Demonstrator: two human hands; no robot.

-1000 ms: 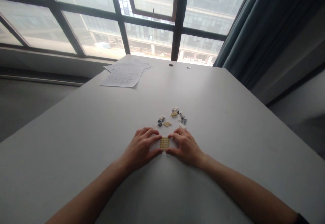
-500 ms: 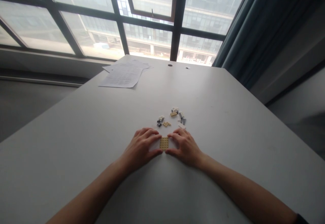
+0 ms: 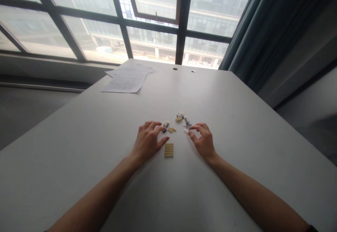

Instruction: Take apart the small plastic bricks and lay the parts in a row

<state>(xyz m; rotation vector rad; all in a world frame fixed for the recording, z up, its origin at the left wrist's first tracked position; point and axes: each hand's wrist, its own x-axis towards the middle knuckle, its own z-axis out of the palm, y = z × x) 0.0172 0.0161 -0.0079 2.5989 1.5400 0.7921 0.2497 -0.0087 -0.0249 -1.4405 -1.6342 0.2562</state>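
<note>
A tan studded building plate point(image 3: 169, 150) lies flat on the white table with neither hand on it. My left hand point(image 3: 149, 139) is just beyond and left of it, thumb and fingers apart, fingertips close to black bricks point(image 3: 164, 130) and white-grey bricks point(image 3: 166, 124). Whether those fingertips touch the bricks I cannot tell. Beside them lies a small tan piece point(image 3: 172, 130). My right hand point(image 3: 204, 141) reaches over the grey bricks point(image 3: 187, 122) and a flat white piece point(image 3: 186, 131), with a gap between thumb and forefinger and nothing visibly held.
Another tan brick point(image 3: 179, 119) lies with white pieces point(image 3: 180, 114) at the back of the loose parts. Printed sheets of paper point(image 3: 126, 81) rest at the table's far left. Behind are large windows point(image 3: 155, 42), with a blue curtain point(image 3: 247, 32) on the right.
Both hands have let go of the tan plate, which stays on the table. They have moved forward and apart, the left toward the black bricks, the right toward the grey and white pieces.
</note>
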